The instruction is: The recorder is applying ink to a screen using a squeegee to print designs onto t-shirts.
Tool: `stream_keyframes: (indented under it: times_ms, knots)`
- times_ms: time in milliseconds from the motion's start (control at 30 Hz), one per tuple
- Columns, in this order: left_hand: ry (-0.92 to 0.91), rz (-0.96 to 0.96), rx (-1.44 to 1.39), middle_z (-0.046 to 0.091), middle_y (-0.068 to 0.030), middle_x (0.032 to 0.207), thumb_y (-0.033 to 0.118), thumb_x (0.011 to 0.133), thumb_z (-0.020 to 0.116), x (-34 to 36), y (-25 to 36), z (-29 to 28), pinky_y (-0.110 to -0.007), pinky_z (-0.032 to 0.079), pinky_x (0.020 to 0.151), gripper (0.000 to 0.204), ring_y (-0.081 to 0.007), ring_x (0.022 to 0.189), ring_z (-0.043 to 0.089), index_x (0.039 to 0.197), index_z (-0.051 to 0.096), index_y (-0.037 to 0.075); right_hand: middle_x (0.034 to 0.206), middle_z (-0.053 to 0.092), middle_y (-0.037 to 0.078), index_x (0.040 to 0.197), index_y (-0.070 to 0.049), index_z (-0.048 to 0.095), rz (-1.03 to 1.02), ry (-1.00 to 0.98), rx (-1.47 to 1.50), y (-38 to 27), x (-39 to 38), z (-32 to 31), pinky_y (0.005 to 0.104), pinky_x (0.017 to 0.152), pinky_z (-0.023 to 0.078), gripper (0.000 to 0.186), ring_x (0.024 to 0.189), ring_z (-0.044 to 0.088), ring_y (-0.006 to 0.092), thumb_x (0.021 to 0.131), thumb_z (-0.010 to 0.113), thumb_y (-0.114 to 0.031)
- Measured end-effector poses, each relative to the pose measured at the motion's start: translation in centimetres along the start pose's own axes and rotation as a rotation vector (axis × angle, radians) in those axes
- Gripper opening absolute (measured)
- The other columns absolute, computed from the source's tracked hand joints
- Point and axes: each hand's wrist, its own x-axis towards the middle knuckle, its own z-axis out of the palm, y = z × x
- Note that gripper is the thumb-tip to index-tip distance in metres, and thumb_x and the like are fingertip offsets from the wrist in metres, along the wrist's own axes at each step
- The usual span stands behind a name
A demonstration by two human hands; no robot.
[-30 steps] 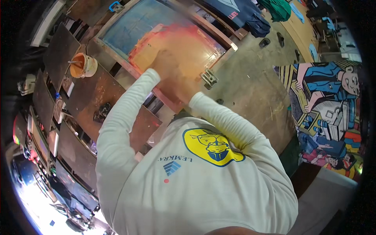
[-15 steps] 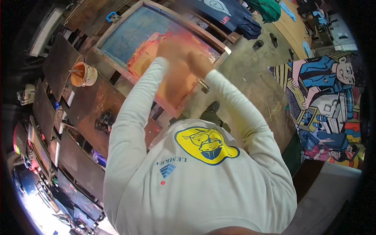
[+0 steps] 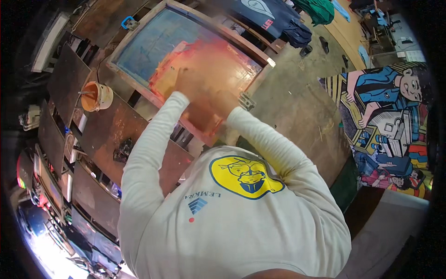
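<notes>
A wooden-framed printing screen (image 3: 132, 74) lies ahead of me, blue-grey mesh at its far left and wet orange and red ink over the rest. Both hands are low over the inked part, close together and blurred by motion. My left hand (image 3: 188, 83) is curled above the orange mesh, near the frame's left side. Beside it, my right hand (image 3: 224, 103) is also curled, near the right rim. Between and below them is a darker orange-brown smear; what they grip is too blurred to make out. White sleeves cover both forearms.
A white bucket (image 3: 106, 96) with orange ink and a stick-like handle stands left on a dark board (image 3: 109, 125). Metal hardware (image 3: 247, 101) sits by the screen's right rim, a blue-handled clamp (image 3: 130, 22) at its far left corner. Dark printed fabric (image 3: 260, 18) lies beyond; a painted panel (image 3: 381, 130) is right.
Both hands have come toward my body over the screen, baring more orange mesh beyond them. The view has shifted slightly.
</notes>
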Motion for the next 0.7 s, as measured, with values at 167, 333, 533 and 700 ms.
stream_keyframes:
  times_ms: [167, 333, 533, 700]
  knots:
    - [-0.106, -0.051, 0.140, 0.068, 0.0016, 0.081, 0.020, 0.069, 0.070, 1.5, -1.1, 1.0, -0.047, 0.039, 0.094, 0.004, -0.0218, 0.092, 0.061, 0.073, 0.070, 0.019, 0.086, 0.068, 0.022, 0.102, -0.006, 0.057, -0.108, 0.084, 0.227, 1.7, 1.7, -2.0, 0.0511, 0.069, 0.052, 0.022, 0.078, 0.067, 0.0424, 0.084, 0.062, -0.019]
    - [-0.335, -0.246, 0.129, 0.071, 0.0005, 0.090, 0.025, 0.072, 0.071, 11.0, 6.4, -3.3, -0.049, 0.038, 0.094, 0.008, -0.0205, 0.099, 0.064, 0.079, 0.074, 0.024, 0.082, 0.066, 0.021, 0.098, -0.008, 0.057, -0.135, 0.175, 0.070, 9.4, 5.7, -6.5, 0.0517, 0.069, 0.049, 0.019, 0.077, 0.064, 0.0433, 0.083, 0.064, -0.017]
    - [-0.086, -0.226, 0.199, 0.071, 0.0030, 0.089, 0.024, 0.074, 0.068, 14.5, 6.4, 6.3, -0.049, 0.036, 0.093, 0.008, -0.0187, 0.096, 0.064, 0.079, 0.074, 0.027, 0.085, 0.069, 0.019, 0.099, -0.007, 0.054, 0.024, 0.039, -0.047, 13.4, 6.9, -8.0, 0.0511, 0.071, 0.050, 0.026, 0.082, 0.066, 0.0431, 0.083, 0.066, -0.024]
    - [-0.121, -0.043, 0.088, 0.070, 0.0020, 0.085, 0.020, 0.073, 0.069, 13.1, 5.6, 4.6, -0.048, 0.037, 0.092, 0.006, -0.0184, 0.093, 0.063, 0.075, 0.071, 0.025, 0.088, 0.068, 0.020, 0.105, -0.008, 0.055, -0.081, 0.085, -0.062, 13.8, 5.9, -5.7, 0.0532, 0.073, 0.050, 0.037, 0.082, 0.066, 0.0434, 0.080, 0.069, -0.030]
